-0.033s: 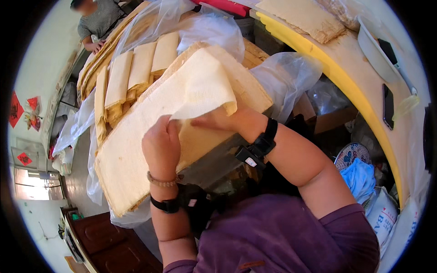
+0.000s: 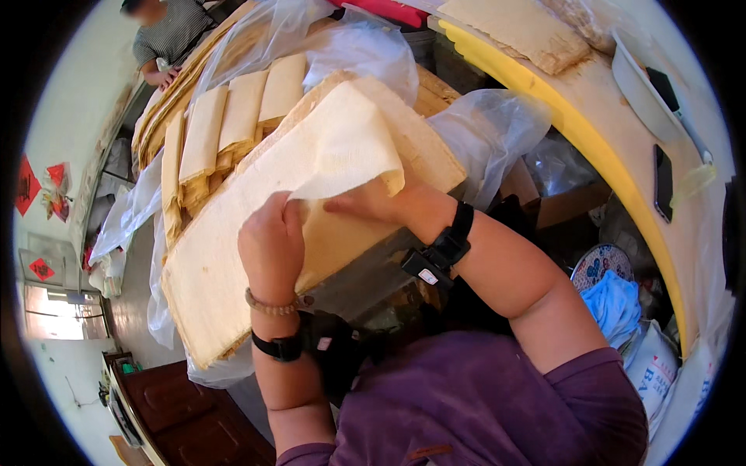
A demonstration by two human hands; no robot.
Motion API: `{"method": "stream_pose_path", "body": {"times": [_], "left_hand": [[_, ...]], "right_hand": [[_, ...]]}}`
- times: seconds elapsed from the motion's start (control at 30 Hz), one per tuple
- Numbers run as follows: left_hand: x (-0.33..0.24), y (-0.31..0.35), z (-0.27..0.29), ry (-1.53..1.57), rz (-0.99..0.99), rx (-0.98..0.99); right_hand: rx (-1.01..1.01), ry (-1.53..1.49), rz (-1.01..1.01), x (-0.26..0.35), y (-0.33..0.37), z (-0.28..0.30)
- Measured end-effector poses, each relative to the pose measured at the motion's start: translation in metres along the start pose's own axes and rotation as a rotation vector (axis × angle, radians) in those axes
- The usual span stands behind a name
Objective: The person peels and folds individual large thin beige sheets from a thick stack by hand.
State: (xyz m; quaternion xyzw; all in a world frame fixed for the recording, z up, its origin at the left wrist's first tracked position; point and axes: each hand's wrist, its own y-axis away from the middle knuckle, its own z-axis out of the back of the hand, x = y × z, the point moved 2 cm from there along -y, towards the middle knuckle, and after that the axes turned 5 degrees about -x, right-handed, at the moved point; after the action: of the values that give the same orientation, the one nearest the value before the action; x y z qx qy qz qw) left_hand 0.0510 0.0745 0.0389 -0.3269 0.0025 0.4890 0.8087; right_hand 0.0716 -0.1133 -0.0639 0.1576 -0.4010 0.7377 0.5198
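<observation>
A wide stack of thin cream sheets (image 2: 225,272), which look like bean curd sheets, lies before me. The top sheet (image 2: 353,144) is lifted at its near edge and curls up and back into a loose fold. My left hand (image 2: 270,245) is closed, with thumb and fingers pinching the near edge of that sheet. Under the raised flap is my right hand (image 2: 377,203). A fingertip shows below the sheet's edge, but the sheet hides most of the fingers, so their grip cannot be made out.
Folded bundles of sheets (image 2: 204,132) lie beyond the stack, with clear plastic film (image 2: 361,58) around them. On the right a yellow-edged table (image 2: 606,151) holds a white basin (image 2: 641,89) and a phone (image 2: 662,182). A person (image 2: 172,39) is at the far left.
My left hand has shifted very slightly left and up. The right hand and the lifted sheet look almost the same.
</observation>
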Motion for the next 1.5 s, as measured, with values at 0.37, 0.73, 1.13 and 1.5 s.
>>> {"method": "stream_pose_path", "body": {"times": [0.37,0.73,1.13,1.5], "left_hand": [[0.013,0.017,0.020,0.036,0.100,-0.255],[0.006,-0.023,0.105,-0.229,0.003,-0.279],[-0.014,0.132,0.030,0.004,-0.308,-0.228],[0.077,0.114,0.044,-0.320,0.041,-0.237]], "right_hand": [[-0.100,0.400,-0.101,0.034,0.001,0.009],[0.093,0.193,0.113,0.110,0.020,0.007],[0.306,-1.486,-0.936,0.104,0.042,-0.007],[-0.228,-0.624,-0.285,0.189,-0.067,0.018]]}}
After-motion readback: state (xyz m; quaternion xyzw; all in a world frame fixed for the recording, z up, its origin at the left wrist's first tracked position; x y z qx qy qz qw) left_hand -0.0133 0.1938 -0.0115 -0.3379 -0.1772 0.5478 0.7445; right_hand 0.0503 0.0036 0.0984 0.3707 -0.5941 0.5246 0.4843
